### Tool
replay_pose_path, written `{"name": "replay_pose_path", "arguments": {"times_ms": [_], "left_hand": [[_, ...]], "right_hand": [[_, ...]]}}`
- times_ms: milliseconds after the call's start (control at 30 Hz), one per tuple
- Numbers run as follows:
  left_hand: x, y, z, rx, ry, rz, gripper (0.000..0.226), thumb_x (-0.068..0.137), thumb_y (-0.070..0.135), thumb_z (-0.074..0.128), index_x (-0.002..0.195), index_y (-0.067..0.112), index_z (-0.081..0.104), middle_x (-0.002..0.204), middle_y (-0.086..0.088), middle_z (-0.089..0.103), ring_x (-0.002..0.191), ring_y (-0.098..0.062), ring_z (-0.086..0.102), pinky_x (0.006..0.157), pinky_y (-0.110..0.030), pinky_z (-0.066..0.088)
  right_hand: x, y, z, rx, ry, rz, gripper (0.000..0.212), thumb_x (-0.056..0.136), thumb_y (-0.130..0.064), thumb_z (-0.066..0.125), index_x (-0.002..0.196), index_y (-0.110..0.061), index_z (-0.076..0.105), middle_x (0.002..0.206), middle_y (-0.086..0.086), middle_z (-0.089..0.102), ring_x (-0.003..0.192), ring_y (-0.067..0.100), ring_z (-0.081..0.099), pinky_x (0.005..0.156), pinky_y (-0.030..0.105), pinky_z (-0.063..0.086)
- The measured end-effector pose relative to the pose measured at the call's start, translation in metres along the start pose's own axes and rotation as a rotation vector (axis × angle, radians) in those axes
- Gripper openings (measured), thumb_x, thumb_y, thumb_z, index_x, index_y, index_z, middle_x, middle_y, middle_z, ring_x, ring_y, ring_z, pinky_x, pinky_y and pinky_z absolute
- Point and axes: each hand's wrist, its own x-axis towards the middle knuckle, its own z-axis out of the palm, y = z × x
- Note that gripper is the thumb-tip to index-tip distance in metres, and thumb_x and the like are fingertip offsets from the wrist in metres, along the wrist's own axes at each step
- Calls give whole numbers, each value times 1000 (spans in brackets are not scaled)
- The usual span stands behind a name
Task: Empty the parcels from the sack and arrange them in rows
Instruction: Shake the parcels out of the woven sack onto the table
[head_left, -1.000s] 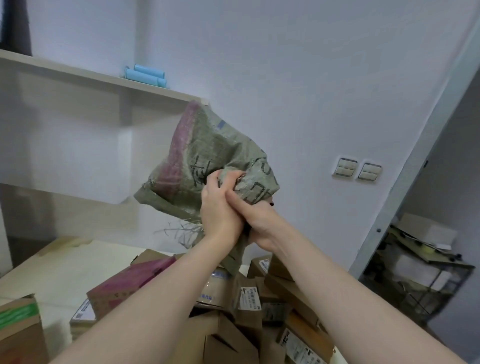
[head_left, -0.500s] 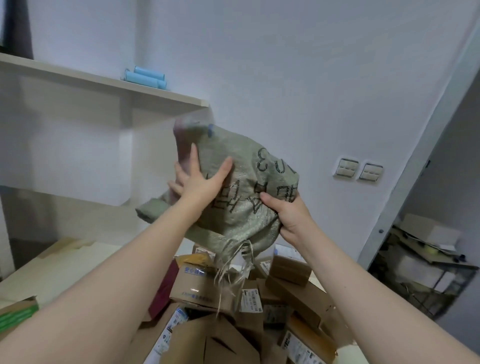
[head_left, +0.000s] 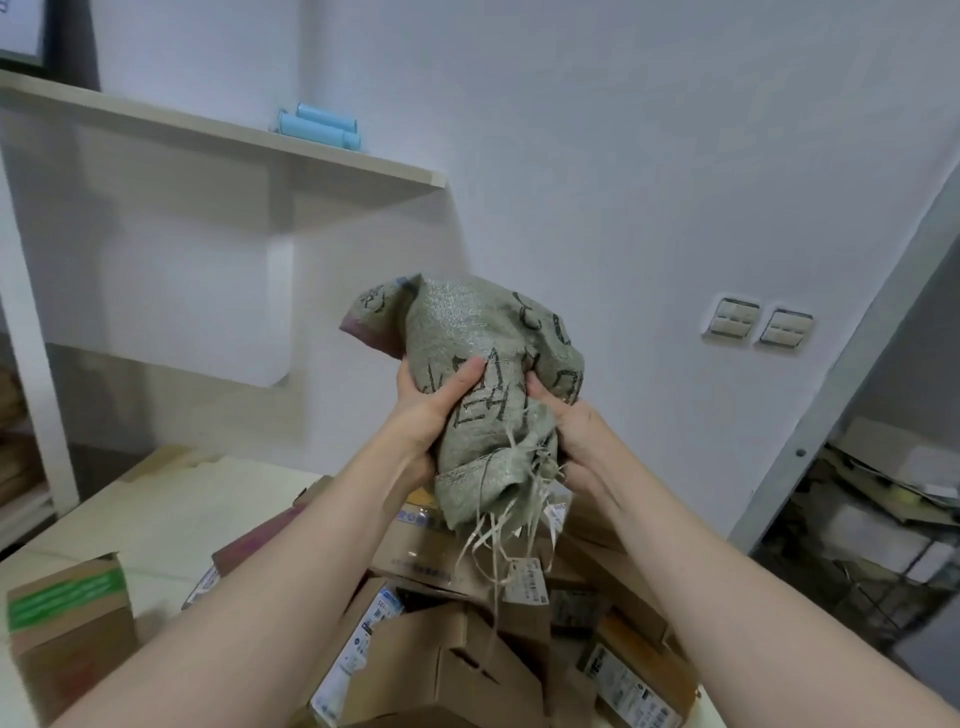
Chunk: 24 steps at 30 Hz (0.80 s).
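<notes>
I hold a crumpled grey-green woven sack (head_left: 483, 338) with black lettering up in front of me. My left hand (head_left: 431, 405) grips its left side, thumb across the front. My right hand (head_left: 571, 431) grips its right side, fingers curled into the cloth. Frayed strands hang from the sack's lower end. Below it a pile of brown cardboard parcels (head_left: 467, 649) with white labels lies in a heap on the pale table (head_left: 171, 514). A dark red parcel (head_left: 260, 540) sticks out at the heap's left edge, partly behind my left forearm.
A box with a green band (head_left: 67, 623) stands at the table's left front. A wall shelf (head_left: 208, 135) carries light blue rolls (head_left: 322, 124). Wall switches (head_left: 758, 325) sit at the right. A wire rack with cartons (head_left: 883, 519) stands in the right-hand opening.
The sack has been bunched tighter and lowered a little. My left hand went from flat against the sack to gripping it; the right hand has closed in on its right side.
</notes>
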Motion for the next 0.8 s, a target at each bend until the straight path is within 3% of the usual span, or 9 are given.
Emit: {"name": "replay_pose_path", "arguments": {"times_ms": [133,267,333,433,500,567,633,700,800], "left_hand": [[-1,-3,-14,51,207,83,121,32,45,100,138,24,43,124,-3,65,106,-22,67,88,-46,58],[-9,10,-32,457,454,312,110,51,38,95,143,37,34,131,11,57,115,-11,56,102,-36,46],[-17,20,-40,678,551,433,106,61,40,90,146,43,27,138,13,51,118,-11,53,93,-28,41],[-29,21,-46,830,579,535,101,69,38,86,149,43,24,141,15,44,122,-9,48,85,-25,36],[-35,16,-41,763,551,549,101,67,39,86,148,44,25,142,17,45,122,-6,48,90,-24,35],[-37,9,-34,567,508,492,101,62,41,88,144,45,29,136,21,50,116,-3,51,97,-24,38],[-34,2,-30,328,487,357,97,57,43,90,137,42,37,126,19,57,112,-7,58,100,-33,47],[-34,-7,-27,98,459,177,89,55,41,92,129,35,45,119,7,64,105,-17,65,90,-44,57],[-36,-19,-23,-175,365,-9,85,59,33,93,131,23,49,114,-6,69,97,-28,71,78,-53,60]], "right_hand": [[0,9,12,-190,106,68,45,83,-35,76,113,-3,67,97,14,76,89,29,74,75,41,61],[-8,15,28,-475,277,315,66,85,-42,73,134,-5,50,132,10,54,125,39,50,94,61,47],[-14,12,39,-375,316,393,75,90,-47,65,149,-14,31,159,11,21,140,46,27,95,72,40],[-20,6,61,12,208,449,98,81,-63,63,155,-25,12,163,12,-4,142,58,6,96,80,30],[-17,10,76,55,123,452,102,76,-71,60,155,-23,15,162,16,6,141,58,13,96,81,28],[-9,18,87,17,46,410,101,72,-79,56,148,-16,33,153,18,34,137,52,31,94,81,29],[0,24,90,25,63,343,100,61,-78,70,136,-17,47,133,14,55,122,46,49,75,77,40],[10,30,83,44,156,243,114,37,-65,92,136,-29,48,128,10,62,106,44,62,60,72,47],[13,33,75,71,228,122,108,36,-40,101,132,-31,52,117,11,70,95,40,71,70,72,50]]}}
